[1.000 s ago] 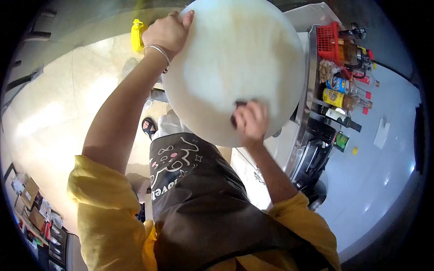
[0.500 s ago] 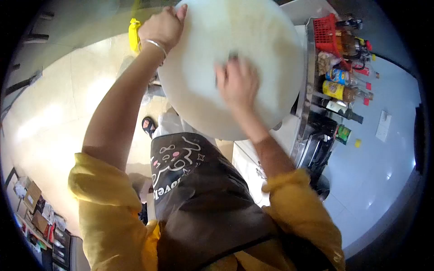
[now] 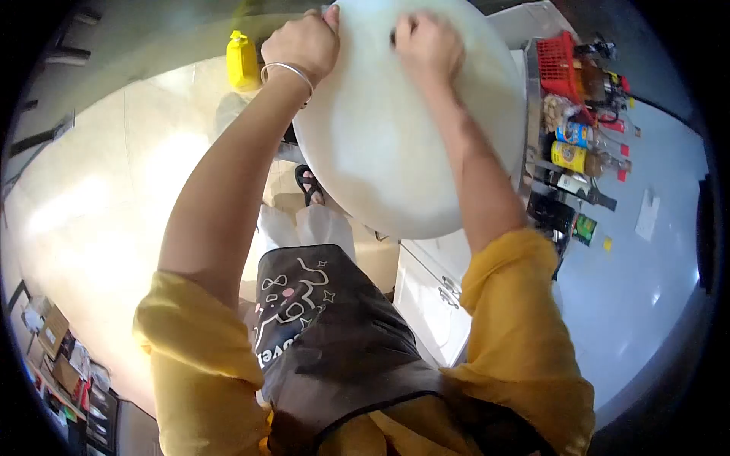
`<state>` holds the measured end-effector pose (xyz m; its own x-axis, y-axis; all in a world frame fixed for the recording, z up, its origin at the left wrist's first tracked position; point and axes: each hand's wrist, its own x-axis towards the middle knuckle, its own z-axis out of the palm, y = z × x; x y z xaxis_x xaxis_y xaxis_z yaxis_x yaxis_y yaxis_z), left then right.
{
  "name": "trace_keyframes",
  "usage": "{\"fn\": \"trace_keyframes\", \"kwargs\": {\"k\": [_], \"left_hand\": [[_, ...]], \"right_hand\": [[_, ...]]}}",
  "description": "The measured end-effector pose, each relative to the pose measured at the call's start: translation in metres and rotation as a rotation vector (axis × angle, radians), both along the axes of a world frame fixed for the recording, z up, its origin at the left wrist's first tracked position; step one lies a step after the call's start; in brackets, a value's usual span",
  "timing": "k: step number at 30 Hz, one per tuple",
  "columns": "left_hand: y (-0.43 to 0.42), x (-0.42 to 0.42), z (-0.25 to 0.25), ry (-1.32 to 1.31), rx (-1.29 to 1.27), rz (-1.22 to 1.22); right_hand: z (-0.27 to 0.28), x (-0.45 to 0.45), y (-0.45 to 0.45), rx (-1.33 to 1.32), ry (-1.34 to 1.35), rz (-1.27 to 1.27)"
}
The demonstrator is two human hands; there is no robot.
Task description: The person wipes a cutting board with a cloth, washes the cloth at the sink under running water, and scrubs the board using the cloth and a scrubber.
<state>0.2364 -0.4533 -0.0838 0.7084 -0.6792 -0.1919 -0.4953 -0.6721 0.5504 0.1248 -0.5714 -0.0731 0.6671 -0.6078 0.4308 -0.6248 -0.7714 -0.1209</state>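
Note:
A large round white board (image 3: 380, 144), which looks like a cutting board, fills the upper middle of the view. My left hand (image 3: 303, 45) is closed around its upper left edge, a silver bangle on the wrist. My right hand (image 3: 431, 47) lies on the face of the board near the top, fingers curled and slightly blurred. A small dark thing (image 3: 393, 36) shows at those fingertips; its kind is too unclear to name. Faint brownish marks tint parts of the board's pale surface.
Right of the board, a counter holds a red plastic basket (image 3: 557, 67), several sauce bottles (image 3: 572, 156) and a dark bottle (image 3: 582, 187). A yellow bottle or pack (image 3: 242, 62) stands at the upper left. Below are a white cabinet (image 3: 426, 296) and tiled floor (image 3: 99, 197).
My right hand has moved up the board from its middle to near the top. My left hand stays on the edge; the view has shifted a little.

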Motion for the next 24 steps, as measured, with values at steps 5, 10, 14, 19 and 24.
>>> {"fn": "trace_keyframes", "kwargs": {"k": [5,10,14,19,24], "left_hand": [[-0.004,0.003,0.006,0.028,0.016,0.018],[-0.003,0.001,0.009,0.031,0.031,0.008],[-0.003,0.001,0.006,0.030,0.031,0.007],[-0.001,0.006,0.005,0.030,0.038,-0.027],[-0.003,0.006,0.007,0.076,-0.034,0.032]], "right_hand": [[0.000,-0.149,0.151,0.062,0.105,0.091],[0.002,-0.100,0.098,0.046,0.061,0.183],[-0.017,-0.009,-0.007,-0.125,-0.067,-0.039],[0.006,0.017,-0.018,0.020,-0.079,-0.089],[-0.001,-0.103,0.113,0.160,0.044,0.071]]}}
